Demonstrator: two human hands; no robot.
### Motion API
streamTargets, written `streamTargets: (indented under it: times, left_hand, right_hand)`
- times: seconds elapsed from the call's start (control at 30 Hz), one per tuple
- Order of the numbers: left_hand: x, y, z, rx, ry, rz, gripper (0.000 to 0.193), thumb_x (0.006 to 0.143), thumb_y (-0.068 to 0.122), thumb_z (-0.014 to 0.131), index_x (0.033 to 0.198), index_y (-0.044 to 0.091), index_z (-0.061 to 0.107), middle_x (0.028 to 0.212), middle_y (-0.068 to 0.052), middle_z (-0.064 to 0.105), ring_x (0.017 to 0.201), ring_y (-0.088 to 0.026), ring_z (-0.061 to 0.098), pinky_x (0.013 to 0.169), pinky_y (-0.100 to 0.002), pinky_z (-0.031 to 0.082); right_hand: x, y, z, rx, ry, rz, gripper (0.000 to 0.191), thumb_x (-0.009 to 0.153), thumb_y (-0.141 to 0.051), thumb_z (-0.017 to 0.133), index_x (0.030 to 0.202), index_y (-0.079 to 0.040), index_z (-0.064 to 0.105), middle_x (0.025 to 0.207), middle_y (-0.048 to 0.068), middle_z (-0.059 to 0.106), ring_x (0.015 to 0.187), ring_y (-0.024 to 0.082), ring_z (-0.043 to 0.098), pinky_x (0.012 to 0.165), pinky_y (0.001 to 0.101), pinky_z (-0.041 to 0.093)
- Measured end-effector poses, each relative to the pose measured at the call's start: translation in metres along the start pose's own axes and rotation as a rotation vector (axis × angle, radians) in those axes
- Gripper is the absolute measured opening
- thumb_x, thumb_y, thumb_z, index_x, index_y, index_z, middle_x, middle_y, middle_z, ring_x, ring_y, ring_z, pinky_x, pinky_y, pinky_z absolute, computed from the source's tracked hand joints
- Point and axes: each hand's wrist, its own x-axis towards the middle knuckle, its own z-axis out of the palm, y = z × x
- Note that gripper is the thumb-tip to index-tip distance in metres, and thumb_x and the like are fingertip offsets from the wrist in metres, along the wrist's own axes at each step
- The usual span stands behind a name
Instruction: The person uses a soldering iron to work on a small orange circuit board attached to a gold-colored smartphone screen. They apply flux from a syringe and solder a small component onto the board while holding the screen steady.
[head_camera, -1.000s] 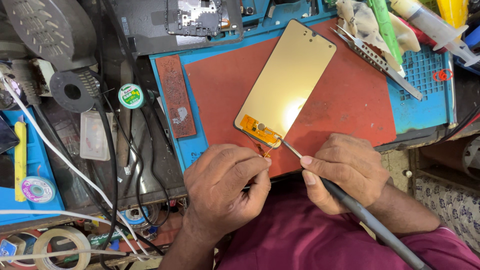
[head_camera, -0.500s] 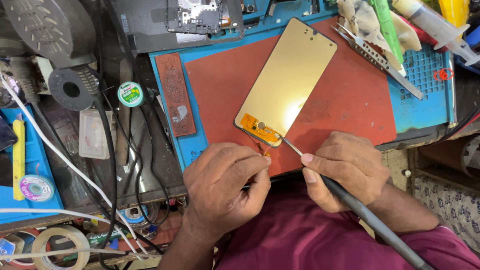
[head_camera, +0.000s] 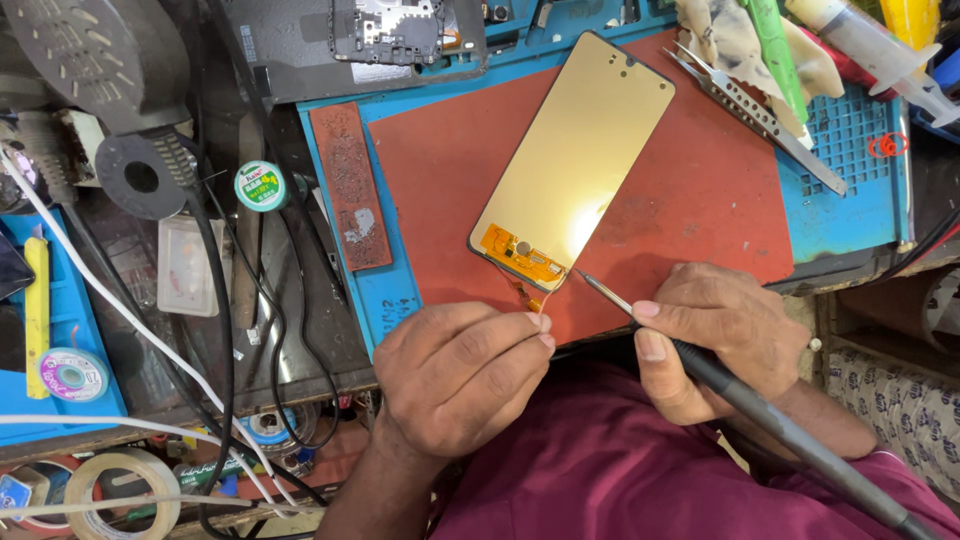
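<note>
A phone display panel (head_camera: 578, 155) lies gold back up on a red mat (head_camera: 700, 200), tilted, with an orange flex cable (head_camera: 525, 262) at its near end. My left hand (head_camera: 460, 375) pinches the thin tail of that flex cable just below the panel. My right hand (head_camera: 725, 335) grips a black soldering iron (head_camera: 760, 410) like a pen, its metal tip (head_camera: 590, 282) hovering just right of the flex cable, close to the panel's lower corner.
Metal tweezers (head_camera: 750, 110) and a rag lie at the mat's far right on a blue work mat (head_camera: 850, 190). A phone frame (head_camera: 390, 30) sits at the top. Cables, a solder spool (head_camera: 68, 375), tape roll (head_camera: 120, 495) and a small tin (head_camera: 260, 186) crowd the left.
The display panel and both hands hold nearly the same place. The soldering iron tip has shifted very slightly near the flex cable.
</note>
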Motion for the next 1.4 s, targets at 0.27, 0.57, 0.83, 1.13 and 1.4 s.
streamTargets:
  times: [0.27,0.57,0.83,1.13,1.4]
  left_hand:
    - [0.001,-0.002,-0.002,0.063,-0.042,0.107,0.008,0.087,0.011,0.078,0.093,0.006,0.076,0.097,-0.004,0.075,0.082,-0.015,0.069,0.064,-0.029,0.056]
    - [0.001,-0.002,-0.002,0.06,-0.046,0.125,0.007,0.089,0.011,0.079,0.092,0.006,0.077,0.095,-0.004,0.075,0.083,-0.014,0.069,0.066,-0.029,0.058]
    - [0.001,-0.003,-0.003,0.052,-0.057,0.138,0.007,0.088,0.01,0.079,0.093,0.005,0.077,0.097,-0.005,0.075,0.085,-0.015,0.07,0.066,-0.029,0.058]
    - [0.001,-0.005,-0.003,0.028,-0.046,0.144,0.006,0.09,0.008,0.08,0.093,0.005,0.076,0.098,-0.005,0.075,0.083,-0.016,0.07,0.065,-0.029,0.057]
    - [0.0,-0.005,-0.003,0.009,-0.041,0.097,0.009,0.088,0.01,0.078,0.094,0.005,0.075,0.097,-0.006,0.076,0.08,-0.017,0.07,0.063,-0.03,0.055]
  right_hand:
    - [0.009,-0.002,0.003,-0.033,-0.01,-0.073,0.01,0.09,0.0,0.067,0.099,0.002,0.062,0.072,0.009,0.061,0.059,0.02,0.062,0.055,0.034,0.052]
    - [0.016,0.0,0.008,-0.022,-0.019,-0.119,0.01,0.088,0.001,0.069,0.097,0.003,0.064,0.07,0.009,0.062,0.057,0.02,0.063,0.052,0.0338,0.051]
    - [0.019,-0.004,0.007,-0.047,-0.048,-0.11,0.011,0.087,0.001,0.07,0.096,0.004,0.064,0.07,0.009,0.062,0.056,0.019,0.063,0.051,0.0336,0.05]
    - [0.021,-0.01,0.003,-0.068,-0.114,-0.092,0.011,0.088,0.001,0.07,0.096,0.003,0.064,0.073,0.009,0.063,0.057,0.019,0.062,0.051,0.0328,0.049]
    - [0.02,-0.003,0.011,-0.063,-0.062,-0.146,0.01,0.087,0.001,0.07,0.095,0.003,0.065,0.071,0.009,0.062,0.056,0.019,0.061,0.05,0.0333,0.048]
